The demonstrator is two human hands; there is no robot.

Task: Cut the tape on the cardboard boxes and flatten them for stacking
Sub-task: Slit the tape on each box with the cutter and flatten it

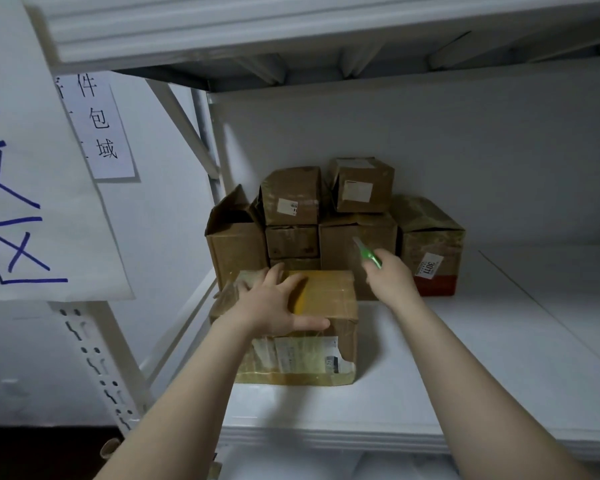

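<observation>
The left hand (274, 303) lies flat and wide open on top of the nearest cardboard box (329, 299), just left of the frame's centre. Its fingers are spread and nearly straight, pointing toward the back of the shelf (465, 358), and the thumb lies along the box's front top edge. It grips nothing and only presses on the lid. The forearm runs up from the lower left of the frame.

The right hand (390, 275), a little right of centre, is closed around the green handle of a utility knife (369, 254). The blade sticks out toward the upper left. Hand and knife are raised above the shelf, just beside the box's far right corner and clear of it. The right forearm rises from the lower right.

The box sits on the white shelf near its front edge, glossy tape across its top and a torn label on its front face. Behind it, at the frame's centre, stands a stack of boxes (291, 202) against the back wall, one with open flaps.
</observation>
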